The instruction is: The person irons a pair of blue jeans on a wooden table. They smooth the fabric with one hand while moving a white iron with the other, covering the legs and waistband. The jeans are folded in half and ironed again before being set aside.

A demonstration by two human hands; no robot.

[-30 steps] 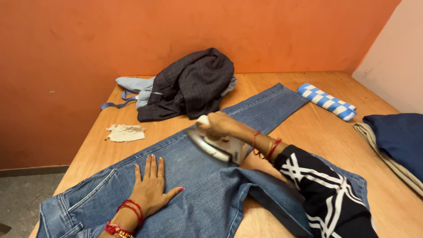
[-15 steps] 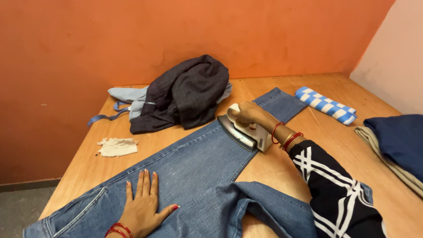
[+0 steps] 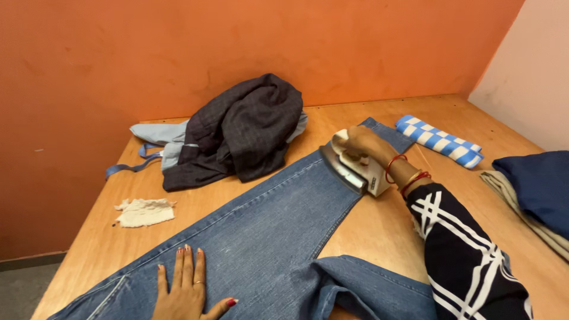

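Right hand (image 3: 363, 144) is gripping the iron (image 3: 354, 168) near the far cuff of the jeans (image 3: 278, 231) on the bench (image 3: 379, 225); left hand (image 3: 185, 290) is lying flat, fingers spread, on the near thigh. Other leg's looking bunched, prob not done yet.

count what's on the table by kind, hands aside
Jeans: 1
Iron, gripped by the right hand: 1
Heaped dark and light blue clothes: 1 pile
Stacked navy and beige cloth: 1 pile
Blue-and-white checked cloth: 1
White rag: 1
Total: 6
The left hand lies flat on the jeans.
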